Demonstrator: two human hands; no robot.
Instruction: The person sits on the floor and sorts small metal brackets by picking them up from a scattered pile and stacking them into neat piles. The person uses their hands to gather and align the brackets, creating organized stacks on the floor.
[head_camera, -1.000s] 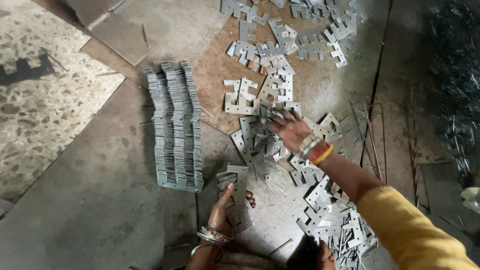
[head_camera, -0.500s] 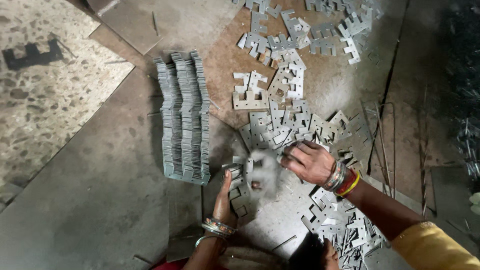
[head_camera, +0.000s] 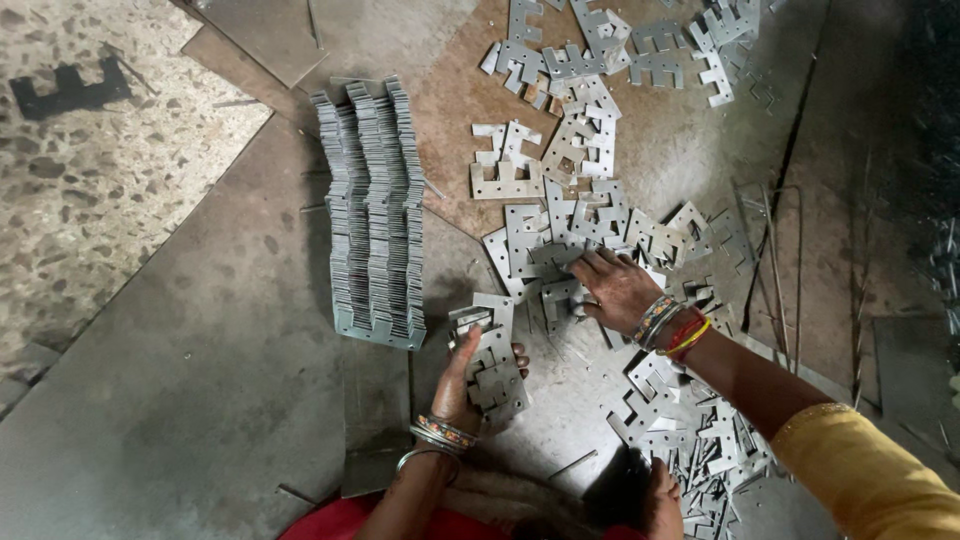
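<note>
Two hands, left hand (head_camera: 462, 375) gripping plates (head_camera: 492, 358)

A small stack of grey, notched metal plates (head_camera: 492, 365), fanned slightly, sits upright in the left hand (head_camera: 462, 385). Matching plates (head_camera: 560, 250) lie flat and overlapping, scattered on the floor under the right hand (head_camera: 618, 288).

Speckled terrazzo floor (head_camera: 90, 190) under overlapping grey and rusty steel sheets (head_camera: 200, 400).
</note>
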